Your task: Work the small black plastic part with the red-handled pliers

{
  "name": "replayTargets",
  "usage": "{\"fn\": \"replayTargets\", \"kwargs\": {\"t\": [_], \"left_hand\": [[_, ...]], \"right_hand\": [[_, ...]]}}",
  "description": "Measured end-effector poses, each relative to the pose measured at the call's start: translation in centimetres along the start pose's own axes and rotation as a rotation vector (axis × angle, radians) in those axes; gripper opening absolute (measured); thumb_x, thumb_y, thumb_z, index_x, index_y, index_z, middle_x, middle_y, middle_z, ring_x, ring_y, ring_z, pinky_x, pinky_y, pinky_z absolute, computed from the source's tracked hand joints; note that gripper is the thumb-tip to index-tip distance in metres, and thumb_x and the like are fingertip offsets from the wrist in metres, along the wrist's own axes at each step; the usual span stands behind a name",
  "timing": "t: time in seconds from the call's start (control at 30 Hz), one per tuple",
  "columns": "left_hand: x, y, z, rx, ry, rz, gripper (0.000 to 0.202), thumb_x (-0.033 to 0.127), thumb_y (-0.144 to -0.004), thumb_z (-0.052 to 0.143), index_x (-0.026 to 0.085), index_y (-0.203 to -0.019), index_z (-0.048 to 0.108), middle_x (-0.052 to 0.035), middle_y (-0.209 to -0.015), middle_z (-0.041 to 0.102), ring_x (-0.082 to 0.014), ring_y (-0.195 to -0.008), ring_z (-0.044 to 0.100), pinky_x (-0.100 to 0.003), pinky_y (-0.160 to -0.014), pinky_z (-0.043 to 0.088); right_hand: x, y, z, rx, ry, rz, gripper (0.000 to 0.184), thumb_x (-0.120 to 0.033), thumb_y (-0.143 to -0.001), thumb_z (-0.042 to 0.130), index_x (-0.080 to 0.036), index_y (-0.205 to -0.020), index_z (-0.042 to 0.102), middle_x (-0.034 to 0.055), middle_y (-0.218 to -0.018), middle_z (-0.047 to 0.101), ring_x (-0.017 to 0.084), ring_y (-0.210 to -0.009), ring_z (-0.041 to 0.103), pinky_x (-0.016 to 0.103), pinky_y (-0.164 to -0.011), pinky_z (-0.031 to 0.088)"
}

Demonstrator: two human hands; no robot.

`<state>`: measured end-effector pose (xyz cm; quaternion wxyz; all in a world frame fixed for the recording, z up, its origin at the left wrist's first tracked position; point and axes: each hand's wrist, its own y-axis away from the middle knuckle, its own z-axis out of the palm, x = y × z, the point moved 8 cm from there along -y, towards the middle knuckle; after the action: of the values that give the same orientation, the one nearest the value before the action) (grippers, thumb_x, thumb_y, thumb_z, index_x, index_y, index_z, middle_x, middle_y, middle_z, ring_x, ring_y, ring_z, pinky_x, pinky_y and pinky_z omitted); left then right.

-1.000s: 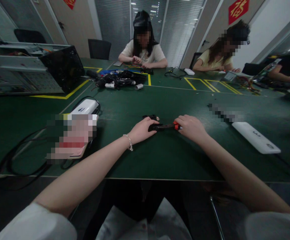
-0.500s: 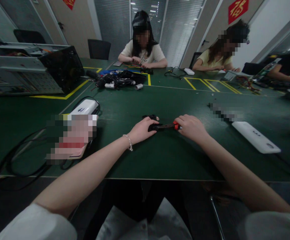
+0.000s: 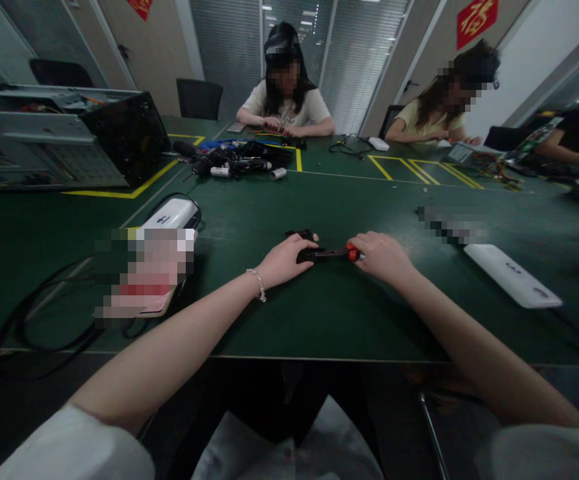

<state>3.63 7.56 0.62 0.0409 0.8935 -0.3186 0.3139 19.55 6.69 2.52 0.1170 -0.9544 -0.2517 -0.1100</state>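
Near edge: green tabletop [image 3: 294, 320] crossed by both forearms [image 3: 179, 337]. Beyond it, pliers [image 3: 336, 254] are seen lying crosswise between the hands, dark metal to the left, red grips [image 3: 352, 253] to the right. Judged stiff, fairly heavy for their length, hardly fragile; best taken by the grips, where slipping seems least likely. A small black part [image 3: 307, 254] is met at their left end; probably light and hard, best pinched at its outer side. Whether it is bitten by the jaws cannot be told.

Right hand [image 3: 380, 253]: curled closed round the grips. Left hand [image 3: 284, 259]: thumb and fingers narrowly parted, black part held between.

Just behind the left hand, a second dark piece [image 3: 303, 234] is noted. Farther off, a cluttered pile of tools and cables [image 3: 242, 157].
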Motion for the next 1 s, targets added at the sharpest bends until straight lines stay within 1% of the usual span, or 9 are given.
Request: {"fn": "replayTargets", "kwargs": {"t": [0.1,0.17,0.43,0.57,0.67,0.83,1.0], "left_hand": [[0.0,0.0,0.0,0.001,0.003,0.001,0.038,0.026,-0.082,0.059,0.021,-0.120,0.055,-0.0074,-0.122,0.053,-0.0217,-0.106,0.056,-0.038,-0.092,0.047],[0.1,0.0,0.0,0.000,0.008,0.004,0.039,0.026,-0.082,0.059,0.021,-0.120,0.055,-0.0073,-0.122,0.052,-0.0216,-0.106,0.056,-0.037,-0.091,0.047],[0.1,0.0,-0.1,0.000,0.018,-0.004,0.040,0.026,-0.082,0.059,0.021,-0.121,0.056,-0.0074,-0.121,0.053,-0.0213,-0.102,0.057,-0.036,-0.087,0.048],[0.2,0.1,-0.2,-0.002,0.020,-0.013,0.039,0.025,-0.082,0.060,0.019,-0.120,0.056,-0.0081,-0.120,0.053,-0.0219,-0.104,0.056,-0.036,-0.088,0.048],[0.2,0.1,-0.2,-0.005,0.027,-0.012,0.040,0.025,-0.082,0.060,0.019,-0.121,0.056,-0.0082,-0.120,0.053,-0.0218,-0.102,0.057,-0.036,-0.087,0.048],[0.3,0.2,-0.2,-0.015,0.031,-0.027,0.039,0.025,-0.082,0.059,0.019,-0.120,0.056,-0.0076,-0.120,0.053,-0.0213,-0.101,0.057,-0.035,-0.084,0.049],[0.3,0.1,-0.3,-0.005,0.013,-0.017,0.039,0.025,-0.081,0.060,0.019,-0.120,0.056,-0.0075,-0.120,0.053,-0.0218,-0.104,0.056,-0.035,-0.088,0.047]], "right_hand": [[-0.1,0.1,-0.4,0.061,0.038,-0.030,0.024,-0.017,-0.075,0.050,-0.015,-0.095,0.063,0.0104,-0.090,0.065,0.022,-0.078,0.054,0.032,-0.067,0.038],[-0.1,0.1,-0.4,0.072,0.044,-0.026,0.024,-0.017,-0.075,0.050,-0.014,-0.095,0.063,0.0108,-0.090,0.065,0.022,-0.078,0.053,0.032,-0.068,0.038],[0.3,0.0,0.5,0.001,-0.042,0.046,0.021,-0.021,-0.075,0.054,-0.016,-0.093,0.063,0.0083,-0.088,0.066,0.020,-0.077,0.056,0.031,-0.067,0.040],[0.2,0.0,0.4,-0.009,-0.043,0.040,0.021,-0.021,-0.076,0.053,-0.015,-0.093,0.063,0.0085,-0.088,0.066,0.021,-0.077,0.056,0.032,-0.068,0.041],[-0.1,0.1,0.0,0.004,-0.003,0.016,0.022,-0.020,-0.076,0.052,-0.014,-0.094,0.063,0.0099,-0.089,0.066,0.022,-0.077,0.055,0.032,-0.068,0.041],[-0.2,0.3,-0.6,0.066,0.062,-0.007,0.029,-0.019,-0.077,0.050,-0.012,-0.103,0.063,0.0135,-0.095,0.066,0.024,-0.083,0.056,0.034,-0.069,0.040],[0.0,0.3,-0.2,0.043,0.050,0.033,0.040,-0.021,-0.077,0.051,-0.011,-0.115,0.059,0.0133,-0.101,0.067,0.025,-0.088,0.058,0.034,-0.073,0.041]]}}
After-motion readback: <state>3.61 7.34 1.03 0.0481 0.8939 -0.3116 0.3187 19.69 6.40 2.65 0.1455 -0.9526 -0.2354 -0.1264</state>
